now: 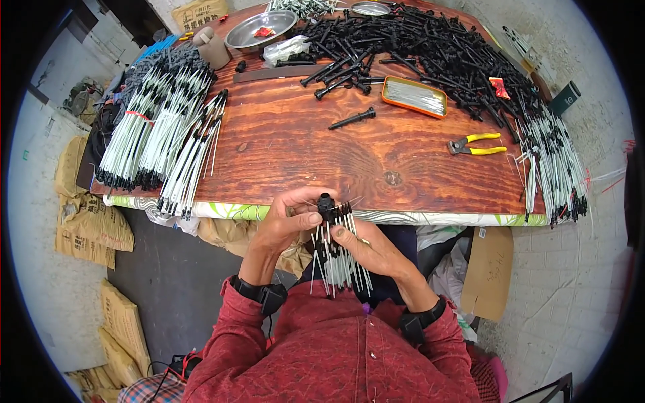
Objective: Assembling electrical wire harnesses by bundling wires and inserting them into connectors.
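Just off the table's front edge, my left hand (287,220) closes its thumb and fingers around a black ribbed plastic fitting (326,205). Thin wires stick out sideways near the top of it. My right hand (368,250) grips a bundle of thin white rods with black ends (339,270), its thumb pressed across them close to the fitting. The rods hang down toward my lap. Whether the fitting is joined to the rods cannot be seen, since my fingers cover that spot.
On the wooden table (282,154) lie a single black tube (352,119), yellow-handled pincers (477,144) and an orange-rimmed tin of thin pins (414,97). A heap of black tubes (416,40) fills the back. Rod bundles lie left (158,127) and right (554,164); a metal bowl (261,30) stands behind.
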A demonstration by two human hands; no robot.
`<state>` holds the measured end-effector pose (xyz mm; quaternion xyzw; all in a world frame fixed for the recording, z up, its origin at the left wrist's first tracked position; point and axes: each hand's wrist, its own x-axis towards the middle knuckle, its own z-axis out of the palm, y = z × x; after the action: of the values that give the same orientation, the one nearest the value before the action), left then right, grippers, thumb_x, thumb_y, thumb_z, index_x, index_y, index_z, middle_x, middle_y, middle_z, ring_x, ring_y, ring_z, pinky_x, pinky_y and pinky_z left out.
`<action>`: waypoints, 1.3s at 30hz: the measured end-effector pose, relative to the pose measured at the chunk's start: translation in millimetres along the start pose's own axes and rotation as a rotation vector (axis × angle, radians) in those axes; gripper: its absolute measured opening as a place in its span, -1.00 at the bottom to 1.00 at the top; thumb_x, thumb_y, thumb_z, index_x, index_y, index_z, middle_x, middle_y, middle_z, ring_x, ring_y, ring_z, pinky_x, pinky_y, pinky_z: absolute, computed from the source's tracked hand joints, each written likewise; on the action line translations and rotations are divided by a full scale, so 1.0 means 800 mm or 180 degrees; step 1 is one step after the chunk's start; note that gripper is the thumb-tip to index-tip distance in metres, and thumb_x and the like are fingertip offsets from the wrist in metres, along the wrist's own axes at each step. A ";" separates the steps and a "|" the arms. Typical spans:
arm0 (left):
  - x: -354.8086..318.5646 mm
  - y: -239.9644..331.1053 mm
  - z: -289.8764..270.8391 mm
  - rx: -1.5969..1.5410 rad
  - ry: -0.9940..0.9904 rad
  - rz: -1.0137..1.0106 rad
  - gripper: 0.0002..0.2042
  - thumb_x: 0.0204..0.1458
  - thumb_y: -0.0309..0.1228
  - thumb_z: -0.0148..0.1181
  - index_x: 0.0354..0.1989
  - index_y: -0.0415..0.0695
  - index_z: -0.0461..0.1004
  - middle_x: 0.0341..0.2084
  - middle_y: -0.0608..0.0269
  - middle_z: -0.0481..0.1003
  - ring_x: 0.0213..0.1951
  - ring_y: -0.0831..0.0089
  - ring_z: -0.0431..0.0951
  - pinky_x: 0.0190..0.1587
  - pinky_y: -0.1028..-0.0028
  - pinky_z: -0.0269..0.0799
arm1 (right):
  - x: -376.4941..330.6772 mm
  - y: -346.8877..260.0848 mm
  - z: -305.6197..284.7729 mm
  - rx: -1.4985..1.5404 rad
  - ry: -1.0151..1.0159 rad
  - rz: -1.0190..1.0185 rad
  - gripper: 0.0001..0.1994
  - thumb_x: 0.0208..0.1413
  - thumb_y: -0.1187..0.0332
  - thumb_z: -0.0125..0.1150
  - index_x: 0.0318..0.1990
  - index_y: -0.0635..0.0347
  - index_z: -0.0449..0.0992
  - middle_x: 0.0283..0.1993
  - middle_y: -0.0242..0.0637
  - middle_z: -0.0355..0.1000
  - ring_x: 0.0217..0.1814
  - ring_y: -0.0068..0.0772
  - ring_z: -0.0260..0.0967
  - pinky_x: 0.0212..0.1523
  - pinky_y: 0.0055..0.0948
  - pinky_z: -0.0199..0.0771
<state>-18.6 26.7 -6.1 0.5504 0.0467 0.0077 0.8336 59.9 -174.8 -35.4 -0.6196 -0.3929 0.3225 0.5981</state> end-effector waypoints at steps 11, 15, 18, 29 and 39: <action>0.001 0.004 -0.003 -0.0077 0.0055 -0.0328 -0.46 -0.04 -0.40 0.45 0.14 -0.34 0.48 -0.02 0.11 0.56 -0.02 0.41 0.58 0.11 0.43 0.44 | 0.004 -0.005 -0.010 -0.0030 -0.0135 0.0131 -0.51 0.43 -0.05 -0.13 -0.19 0.28 0.45 -0.36 -0.22 0.42 -0.28 -0.35 0.36 -0.20 -0.30 0.37; 0.001 0.016 -0.005 0.0161 -0.0304 -0.0073 -0.45 -0.07 -0.40 0.48 0.13 -0.33 0.49 -0.06 0.17 0.56 -0.03 0.45 0.57 0.07 0.47 0.45 | 0.005 -0.007 -0.006 0.0038 -0.0180 -0.0015 -0.49 0.42 -0.08 -0.13 -0.21 0.27 0.45 -0.39 -0.21 0.42 -0.30 -0.31 0.39 -0.23 -0.28 0.37; 0.006 0.033 -0.005 0.0277 -0.0447 0.0155 -0.43 -0.08 -0.41 0.49 0.14 -0.33 0.48 -0.11 0.21 0.56 -0.07 0.48 0.57 0.01 0.50 0.47 | 0.008 -0.023 -0.002 -0.0011 -0.0068 -0.0196 -0.48 0.41 -0.09 -0.13 -0.24 0.27 0.44 -0.43 -0.20 0.40 -0.34 -0.25 0.41 -0.27 -0.24 0.38; 0.008 0.029 0.000 0.0485 -0.0103 0.0111 -0.60 -0.03 -0.58 0.42 0.02 -0.28 0.51 -0.17 0.25 0.59 -0.15 0.51 0.62 -0.07 0.52 0.54 | 0.001 -0.024 -0.011 -0.0217 -0.0086 0.0073 -0.53 0.43 -0.02 -0.11 -0.24 0.25 0.45 -0.40 -0.32 0.39 -0.32 -0.38 0.34 -0.26 -0.32 0.37; 0.019 0.037 0.019 0.0365 -0.0027 -0.0107 -0.65 -0.09 -0.57 0.48 -0.11 -0.27 0.54 -0.22 0.25 0.59 -0.18 0.51 0.63 -0.13 0.53 0.56 | -0.004 -0.018 -0.013 -0.0256 -0.0028 0.0271 -0.50 0.44 -0.07 -0.16 -0.24 0.23 0.45 -0.36 -0.36 0.37 -0.27 -0.49 0.30 -0.20 -0.39 0.37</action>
<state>-1.3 25.2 26.4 0.5964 0.0528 -0.0113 0.8009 66.1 -183.2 -20.6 -0.6579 -0.3814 0.3342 0.5568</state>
